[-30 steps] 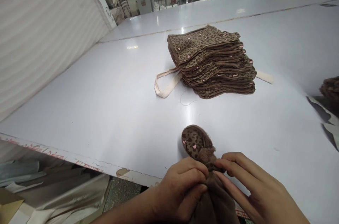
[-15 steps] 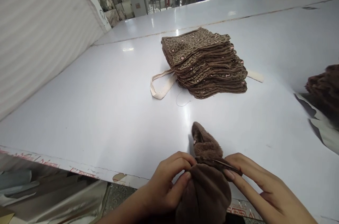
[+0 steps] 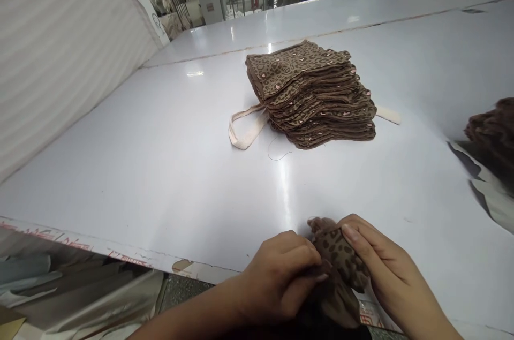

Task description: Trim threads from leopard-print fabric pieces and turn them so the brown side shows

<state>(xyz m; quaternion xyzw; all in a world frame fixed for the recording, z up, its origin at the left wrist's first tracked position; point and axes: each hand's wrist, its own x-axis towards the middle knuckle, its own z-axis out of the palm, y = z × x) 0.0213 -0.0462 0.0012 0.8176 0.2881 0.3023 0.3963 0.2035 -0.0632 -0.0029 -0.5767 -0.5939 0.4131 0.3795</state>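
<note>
At the table's front edge, my left hand (image 3: pixel 287 273) pinches a brown fabric piece (image 3: pixel 341 257) whose leopard-print side now shows. My right hand (image 3: pixel 373 257) grips the same piece from the right, thumb on the printed side. The cloth is bunched between both hands, and its lower part hangs toward me. Beyond them lies a thick stack of leopard-print and brown fabric pieces (image 3: pixel 313 93), with a cream fabric strip (image 3: pixel 247 134) under it that loops out at the left and sticks out at the right.
The pale, glossy table (image 3: pixel 180 168) has a seam across its far part. A dark brown fluffy pile (image 3: pixel 493 126) sits at the right edge over grey-white sheets (image 3: pixel 492 198). White quilted material (image 3: pixel 72 45) rises at the left. Folded cloth (image 3: pixel 100 297) lies below the table's front edge.
The fabric piece has been turned and gathered, so its leopard-print side faces up instead of plain brown. Both hands have come closer together; the left has moved right. The stack has stayed put.
</note>
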